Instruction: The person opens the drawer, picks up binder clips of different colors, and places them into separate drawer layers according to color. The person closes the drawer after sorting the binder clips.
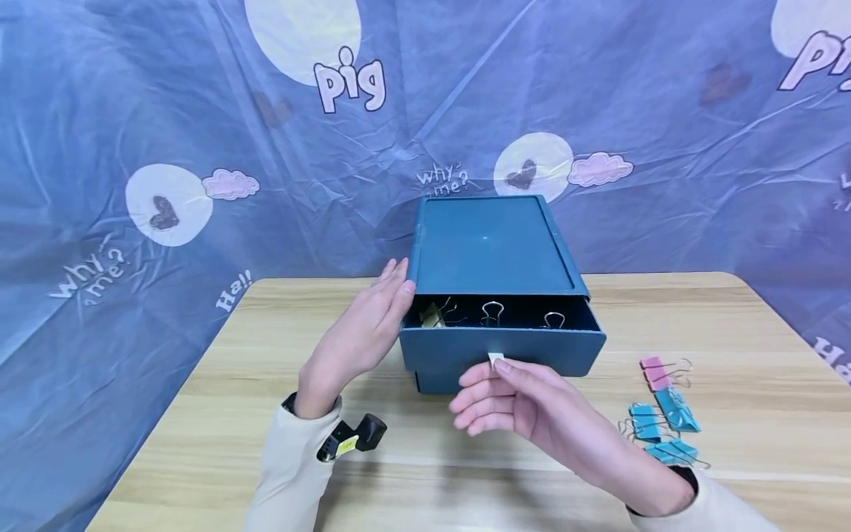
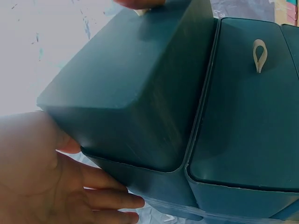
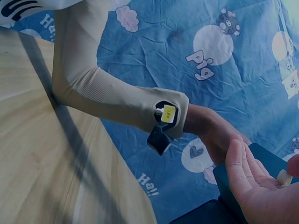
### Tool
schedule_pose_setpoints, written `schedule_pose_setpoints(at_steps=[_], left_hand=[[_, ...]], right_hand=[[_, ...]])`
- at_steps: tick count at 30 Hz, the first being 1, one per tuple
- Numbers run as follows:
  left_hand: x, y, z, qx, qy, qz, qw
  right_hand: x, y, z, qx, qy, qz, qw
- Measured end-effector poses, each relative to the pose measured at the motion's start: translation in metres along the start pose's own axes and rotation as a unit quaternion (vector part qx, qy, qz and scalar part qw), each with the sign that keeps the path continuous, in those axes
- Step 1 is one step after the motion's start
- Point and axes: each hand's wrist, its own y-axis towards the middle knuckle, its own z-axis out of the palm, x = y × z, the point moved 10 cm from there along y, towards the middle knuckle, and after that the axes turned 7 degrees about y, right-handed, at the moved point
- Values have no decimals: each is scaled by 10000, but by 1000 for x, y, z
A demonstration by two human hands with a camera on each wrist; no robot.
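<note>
- Head view: the upper drawer (image 1: 459,349) of the blue cabinet (image 1: 485,247) stands partly out above the wooden table (image 1: 233,406), with binder clips (image 1: 431,316) inside; the right hand (image 1: 532,410) pinches its white tab (image 1: 496,357), the other fingers loosely bent; the left hand (image 1: 362,325), fingers extended, grasps nothing and rests against the cabinet's left side
- Left wrist view: a pale loop (image 2: 259,60) marks the lower drawer (image 2: 247,130)
- Right wrist view: the white tab sits at the right thumb
</note>
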Motion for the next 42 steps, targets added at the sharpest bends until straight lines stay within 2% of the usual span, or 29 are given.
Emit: schedule_pose_setpoints(at_steps=[15, 30, 42], left_hand=[[2, 1, 1, 35, -95, -75, 9999], [1, -1, -1, -49, -207, 48, 9998], [1, -1, 0, -65, -256, 100, 9996]], right_hand=[[2, 10, -14, -162, -179, -29, 9997], [6, 20, -23, -199, -181, -133, 9995], [8, 25, -35, -591, -408, -46, 9974]])
